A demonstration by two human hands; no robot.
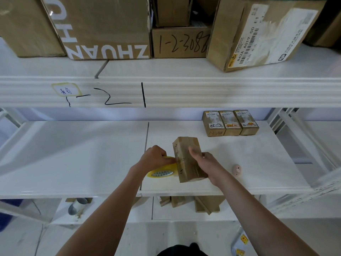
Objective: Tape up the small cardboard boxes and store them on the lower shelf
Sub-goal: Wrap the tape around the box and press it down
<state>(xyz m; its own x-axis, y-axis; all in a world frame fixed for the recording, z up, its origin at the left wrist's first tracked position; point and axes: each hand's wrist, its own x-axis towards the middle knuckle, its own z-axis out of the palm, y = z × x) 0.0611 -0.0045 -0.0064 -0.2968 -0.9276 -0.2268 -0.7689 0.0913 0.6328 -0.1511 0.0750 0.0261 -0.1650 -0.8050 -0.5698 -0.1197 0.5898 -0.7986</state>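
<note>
A small cardboard box point(188, 159) sits on the white middle shelf point(73, 154), just right of the seam between its panels, with the right hand point(204, 163) laid over its right side, fingers curled onto the top face. The left hand point(156, 157) is at the box's left edge, fingers closed on a yellow tape dispenser point(162, 171) (its toothed blade faces up), which touches the box. Three labelled small boxes point(230, 122) stand side by side at the shelf's back right, well apart from the hands. A small pinkish round object point(236, 169) lies near the right wrist. Large cartons point(107, 28) fill the upper shelf point(184, 91), and more cardboard point(190, 203) shows on the level below.
</note>
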